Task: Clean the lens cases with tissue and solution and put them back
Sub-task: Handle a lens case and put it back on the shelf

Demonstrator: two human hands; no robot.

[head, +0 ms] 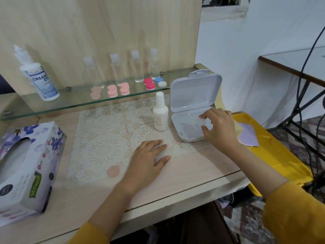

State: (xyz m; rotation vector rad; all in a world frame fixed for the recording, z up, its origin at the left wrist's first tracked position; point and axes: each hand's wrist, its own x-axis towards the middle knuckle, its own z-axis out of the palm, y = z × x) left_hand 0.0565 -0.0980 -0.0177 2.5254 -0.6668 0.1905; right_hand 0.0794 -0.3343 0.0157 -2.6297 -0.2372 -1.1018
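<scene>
My right hand (218, 127) pinches a pale piece (204, 122) inside the open box (184, 132); my left hand (149, 155) lies flat, fingers straight, on the mat (105, 131), a peach cap (113, 171) beside its wrist

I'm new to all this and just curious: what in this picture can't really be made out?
Head view: whether the right hand holds anything inside the white box; its fingers and blur hide it.
Head view: tissue box, cut off by the left edge.
Head view: small white bottle, label print too small.
</scene>
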